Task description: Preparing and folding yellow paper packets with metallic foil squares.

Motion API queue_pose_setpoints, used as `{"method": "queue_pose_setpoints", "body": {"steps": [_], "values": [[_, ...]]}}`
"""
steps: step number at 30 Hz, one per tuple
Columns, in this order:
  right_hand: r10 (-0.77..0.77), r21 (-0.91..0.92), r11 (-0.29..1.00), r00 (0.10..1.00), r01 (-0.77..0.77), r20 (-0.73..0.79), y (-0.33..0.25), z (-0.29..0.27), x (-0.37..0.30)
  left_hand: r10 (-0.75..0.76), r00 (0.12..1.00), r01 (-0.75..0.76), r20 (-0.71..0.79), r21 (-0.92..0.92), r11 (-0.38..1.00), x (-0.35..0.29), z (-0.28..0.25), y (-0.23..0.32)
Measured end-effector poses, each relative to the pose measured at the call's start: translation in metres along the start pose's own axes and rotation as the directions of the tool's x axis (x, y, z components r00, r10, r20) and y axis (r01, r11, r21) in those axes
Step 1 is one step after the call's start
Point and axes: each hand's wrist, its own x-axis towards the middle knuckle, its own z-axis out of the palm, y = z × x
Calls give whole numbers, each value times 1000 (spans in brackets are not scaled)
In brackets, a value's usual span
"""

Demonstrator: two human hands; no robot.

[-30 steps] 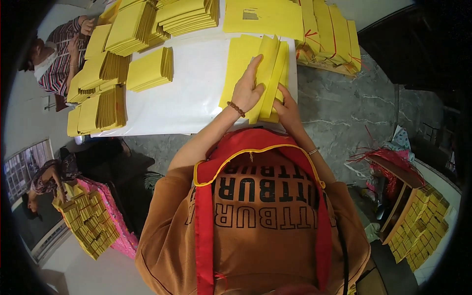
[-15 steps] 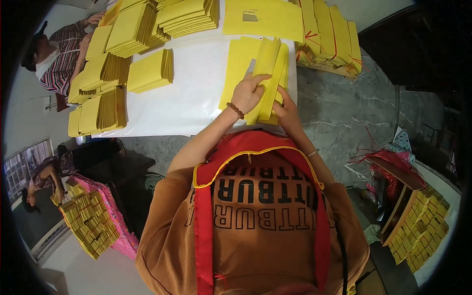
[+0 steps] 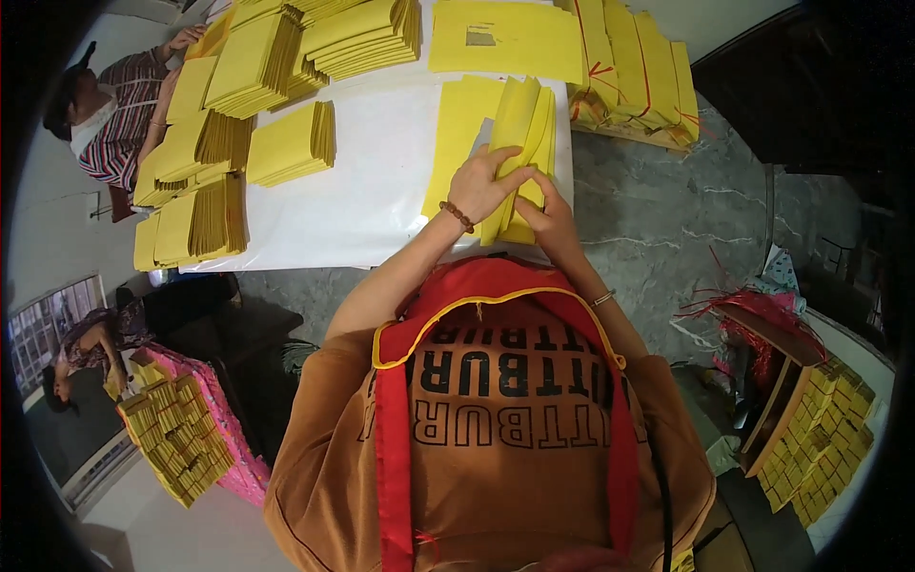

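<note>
At the right front end of the white-covered table [image 3: 372,181], a yellow paper sheet [image 3: 519,110] is partly folded over itself lengthwise, its layers raised. My left hand [image 3: 481,186], with a brown bead bracelet on its wrist, grips the fold from the left, index finger and thumb reaching across it. From the right, my right hand [image 3: 550,221] holds the paper's edge between thumb and fingers. The fingertips of both hands come close together on the fold. Under and left of it lies a flat yellow sheet [image 3: 462,105] with a grey patch partly covered by my left hand.
Another flat yellow sheet [image 3: 534,43] lies farther back. Stacks of folded yellow paper [image 3: 291,143] stand on the left, where a person in a striped top [image 3: 129,105] works. Bundles tied with red string [image 3: 634,71] sit at the back right. Another person [image 3: 91,348] is at lower left.
My right hand has shifted up and left, its fingertips now near my left thumb. My left thumb has stretched right across the fold. The paper's right layers have spread slightly.
</note>
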Motion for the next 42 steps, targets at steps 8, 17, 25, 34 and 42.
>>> {"method": "queue_pose_setpoints", "body": {"steps": [8,17,25,34,42], "values": [[55,-46,998,998,-53,34,4,-1,0,-110,994,105,-24,-137,985,-3,1,-10],[-21,185,983,1000,22,-8,22,2,4,-127,992,127,13,-177,976,-3,1,-12],[-2,153,988,1000,1,3,22,2,3,44,989,-89,-140,-329,940,-3,2,-9],[264,595,757,959,-271,100,8,-4,3,-106,990,120,94,-155,981,-3,-5,-10],[325,624,718,941,-309,93,11,-4,6,-58,993,78,103,-207,975,-3,-7,-9]]}}
